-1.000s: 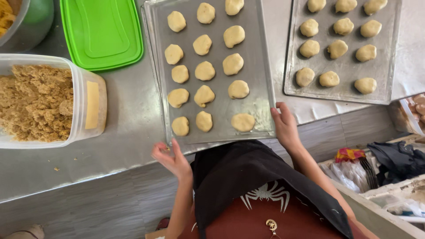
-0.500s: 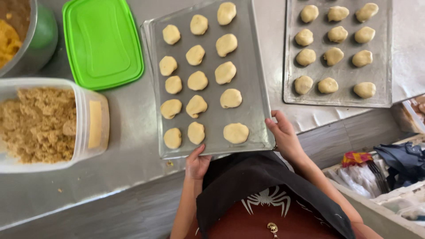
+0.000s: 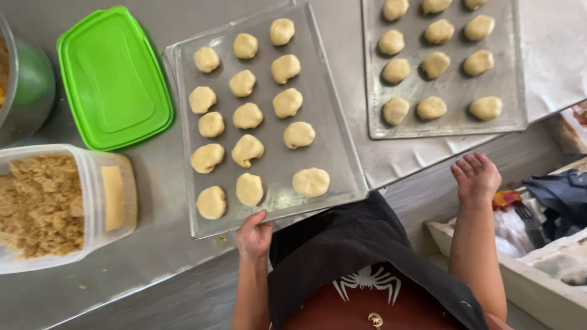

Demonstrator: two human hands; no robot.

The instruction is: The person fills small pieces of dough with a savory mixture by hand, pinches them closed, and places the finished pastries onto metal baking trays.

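Left hand grips the near edge of the baking tray, thumb on top, at the counter's front edge. Dough balls fill it in rows. Right hand hangs open off the counter's edge, holding nothing.

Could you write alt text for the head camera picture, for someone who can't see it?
Seen from above, a person's left hand grips the near edge of a metal baking tray of pale dough balls on a steel counter, while the right hand hangs open, off the counter. A second filled tray, green lid and tub of brown crumbs lie around it.
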